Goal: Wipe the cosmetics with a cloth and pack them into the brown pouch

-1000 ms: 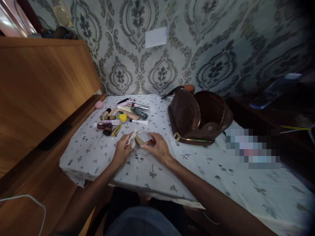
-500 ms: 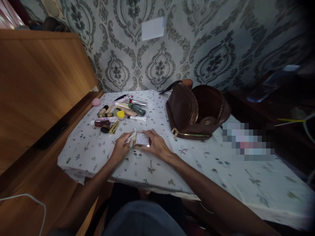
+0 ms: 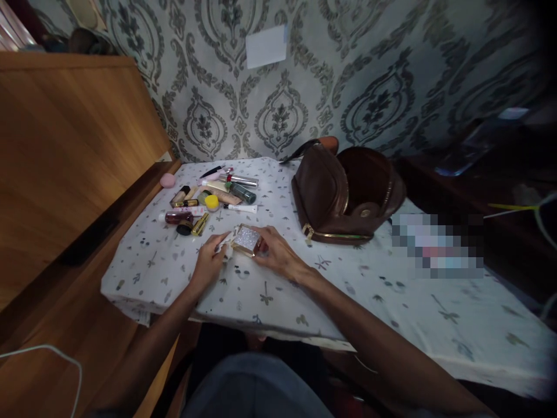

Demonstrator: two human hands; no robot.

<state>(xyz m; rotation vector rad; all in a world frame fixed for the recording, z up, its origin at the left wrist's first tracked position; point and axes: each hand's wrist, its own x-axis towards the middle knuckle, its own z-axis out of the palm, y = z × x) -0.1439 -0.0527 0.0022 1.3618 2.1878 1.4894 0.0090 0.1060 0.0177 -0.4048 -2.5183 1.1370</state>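
My right hand (image 3: 276,252) grips a small square case (image 3: 248,239) with a glittery silver top and gold-coloured edges. My left hand (image 3: 210,260) pinches a crumpled white wipe or tissue (image 3: 227,242) against the case's left side. Both hands are just above the patterned white cloth, near the middle of the table. Beyond them lie several cosmetics: a gold lipstick tube (image 3: 200,224), a round black lid (image 3: 184,228), a dark red bottle (image 3: 178,217), a yellow-lidded jar (image 3: 212,202), a white tube (image 3: 241,208) and a green bottle (image 3: 242,193).
A brown leather bag (image 3: 343,197) stands unzipped right of my hands. A pink sponge (image 3: 167,180) lies at the back left, by a wooden panel (image 3: 78,128). A blurred-out item (image 3: 437,244) is at the right, with a clear bottle (image 3: 470,145) beyond. Patterned wallpaper rises behind.
The case has turned and tilted in my right hand, so its glittery top now sits at an angle. My left hand with the white wipe has shifted slightly left.
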